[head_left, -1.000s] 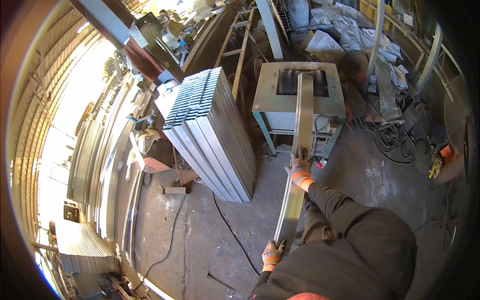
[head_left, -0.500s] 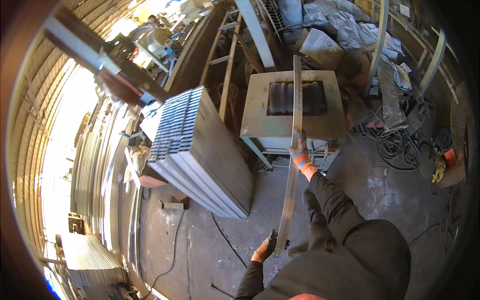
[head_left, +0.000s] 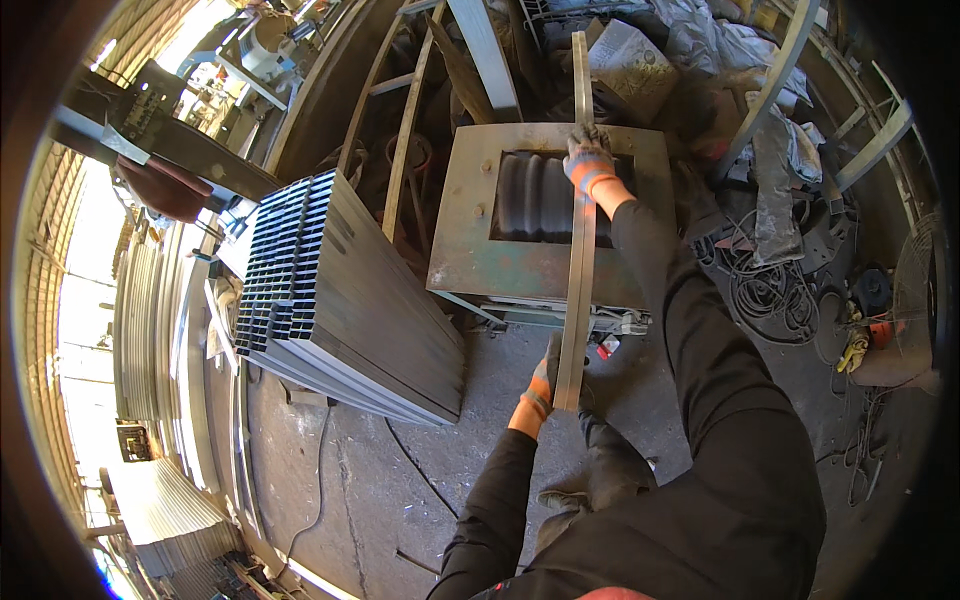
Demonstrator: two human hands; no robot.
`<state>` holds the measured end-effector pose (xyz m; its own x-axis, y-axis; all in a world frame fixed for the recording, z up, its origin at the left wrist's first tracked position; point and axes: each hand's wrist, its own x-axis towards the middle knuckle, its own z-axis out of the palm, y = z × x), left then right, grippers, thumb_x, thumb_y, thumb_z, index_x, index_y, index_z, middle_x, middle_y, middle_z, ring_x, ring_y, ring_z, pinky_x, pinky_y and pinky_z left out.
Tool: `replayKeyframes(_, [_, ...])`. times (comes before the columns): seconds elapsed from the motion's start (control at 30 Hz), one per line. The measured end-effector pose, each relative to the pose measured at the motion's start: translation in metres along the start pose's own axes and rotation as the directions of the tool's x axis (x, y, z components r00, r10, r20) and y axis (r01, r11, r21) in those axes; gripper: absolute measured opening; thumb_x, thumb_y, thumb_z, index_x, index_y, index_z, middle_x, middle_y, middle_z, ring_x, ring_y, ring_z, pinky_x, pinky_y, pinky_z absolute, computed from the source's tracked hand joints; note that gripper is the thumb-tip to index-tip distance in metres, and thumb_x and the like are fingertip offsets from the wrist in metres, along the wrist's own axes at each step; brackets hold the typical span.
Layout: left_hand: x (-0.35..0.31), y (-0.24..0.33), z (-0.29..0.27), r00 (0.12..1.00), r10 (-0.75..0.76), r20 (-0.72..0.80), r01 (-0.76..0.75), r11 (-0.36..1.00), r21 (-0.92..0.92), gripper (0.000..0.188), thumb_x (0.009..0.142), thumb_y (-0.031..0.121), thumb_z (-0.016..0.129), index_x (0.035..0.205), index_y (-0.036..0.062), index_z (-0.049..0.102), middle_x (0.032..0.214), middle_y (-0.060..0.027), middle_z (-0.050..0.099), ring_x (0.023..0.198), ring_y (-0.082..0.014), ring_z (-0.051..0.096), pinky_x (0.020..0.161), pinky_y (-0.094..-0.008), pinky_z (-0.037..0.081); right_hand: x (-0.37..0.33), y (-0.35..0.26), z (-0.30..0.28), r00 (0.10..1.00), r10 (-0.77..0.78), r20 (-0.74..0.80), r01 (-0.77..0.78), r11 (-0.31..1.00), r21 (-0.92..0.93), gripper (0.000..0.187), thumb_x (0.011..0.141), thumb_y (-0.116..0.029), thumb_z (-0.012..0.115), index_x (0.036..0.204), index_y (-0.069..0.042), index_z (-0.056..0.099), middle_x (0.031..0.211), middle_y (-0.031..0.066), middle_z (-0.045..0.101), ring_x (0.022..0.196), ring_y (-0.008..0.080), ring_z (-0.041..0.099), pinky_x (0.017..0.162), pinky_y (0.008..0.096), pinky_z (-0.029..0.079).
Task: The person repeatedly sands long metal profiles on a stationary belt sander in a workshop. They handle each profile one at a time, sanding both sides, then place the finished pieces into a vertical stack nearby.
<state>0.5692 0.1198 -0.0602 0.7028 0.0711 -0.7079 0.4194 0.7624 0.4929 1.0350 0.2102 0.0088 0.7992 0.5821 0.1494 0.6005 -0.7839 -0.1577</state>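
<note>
A long, narrow metal bar (head_left: 577, 300) is tilted up across the front of a worn greenish metal machine (head_left: 465, 255). My right hand (head_left: 592, 160), in a grey and orange work glove, is closed round the bar's upper part, above the machine's opening. Near the lower end, my left hand (head_left: 544, 380), gloved the same way, grips the bar's left edge; some of its fingers are hidden behind the bar. Dark ribbed shapes (head_left: 525, 195) fill the square opening in the machine's top, partly covered by the bar and my right arm.
A tall stack of grey metal profiles (head_left: 385, 300) stands left of the machine. Behind it a ladder (head_left: 408, 130) leans. Coiled cables (head_left: 770, 300) lie on the floor at right. A thin cable (head_left: 420, 470) crosses the floor near my left arm. More long profiles (head_left: 140, 330) stand far left.
Both hands have moved up and away from me, carrying the bar toward and over the machine. The bar's lower end has risen from near the floor. My view has shifted slightly.
</note>
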Motion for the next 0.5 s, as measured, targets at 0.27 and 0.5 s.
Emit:
replayKeyframes(0.27, [-0.008,-0.043,-0.016,0.998,-0.051,-0.029,0.048,0.994,-0.097,0.09,0.105,0.091,0.053,0.116,0.0058,0.077,0.076,-0.0057,0.069,0.061,-0.0252,0.067,0.058,-0.0412,0.056,-0.051,-0.001,0.006,0.983,-0.042,-0.179,0.052,0.997,0.051,0.061,0.102,-0.032,0.063,0.158,-0.008,0.07,0.178,0.0168,0.053,0.168,0.0401,0.042,0.14,0.0605,0.03])
replayKeyframes(0.5, [-0.125,-0.177,-0.1,0.967,-0.115,0.228,0.174,0.951,-0.257,0.081,0.108,0.083,0.056,0.122,0.0067,0.076,0.094,-0.0067,0.075,0.078,-0.0249,0.074,0.07,-0.0418,0.062,-0.227,-0.056,-0.022,0.97,-0.095,-0.223,0.126,0.983,0.13,0.067,0.099,-0.031,0.071,0.161,-0.006,0.066,0.181,0.0248,0.045,0.168,0.0464,0.038,0.14,0.0589,0.03])
